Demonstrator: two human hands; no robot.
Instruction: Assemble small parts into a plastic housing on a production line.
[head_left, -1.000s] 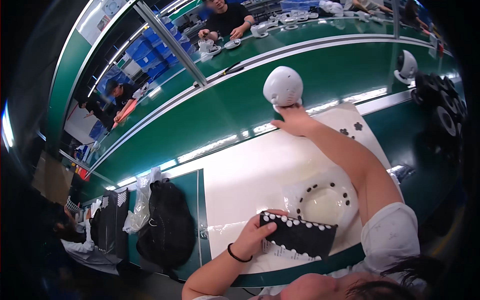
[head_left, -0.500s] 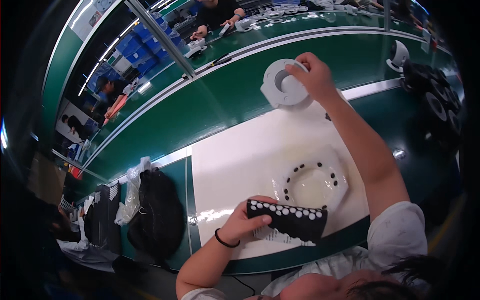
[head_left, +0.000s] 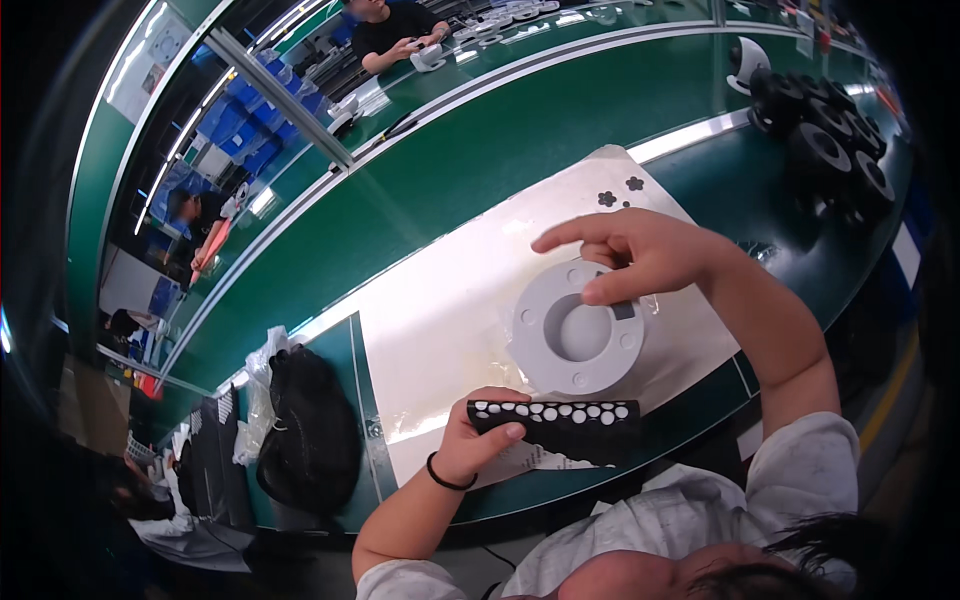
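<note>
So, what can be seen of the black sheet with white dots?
The black sheet looks thin and flexible, with round white dots in rows along its upper edge and a pale printed layer below. The left hand grips its left end, thumb in front, holding it lengthwise left to right near the table's front edge.

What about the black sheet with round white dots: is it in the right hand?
No, the left hand holds the black sheet, while the right hand is at the round white plastic-looking housing.

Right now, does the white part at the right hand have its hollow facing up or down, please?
Up: the white part shows its hollow to the camera above.
</note>
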